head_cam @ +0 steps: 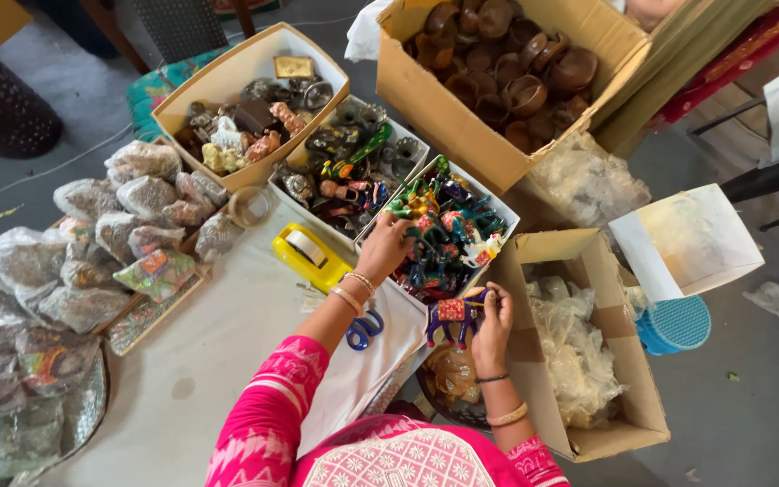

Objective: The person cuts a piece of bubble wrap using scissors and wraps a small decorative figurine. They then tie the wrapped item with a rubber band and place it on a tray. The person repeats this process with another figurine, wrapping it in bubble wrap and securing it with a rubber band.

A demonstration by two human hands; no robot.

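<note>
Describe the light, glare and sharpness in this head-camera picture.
Head view: soft, even daylight with faint shadows; glare on the clear plastic bags; the painted animal figure in the right hand is sharp; the frame edges bend slightly from the wide lens.

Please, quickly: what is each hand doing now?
Left hand: reaching into the box of painted figurines; grip cannot be told.
Right hand: holding a painted animal figurine.

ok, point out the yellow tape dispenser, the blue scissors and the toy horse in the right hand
yellow tape dispenser (307, 255), head view, on its yellow body.
blue scissors (363, 330), head view, on a blue handle loop.
toy horse (450, 313), head view, on its painted body, held by the right hand (495, 323).
</note>
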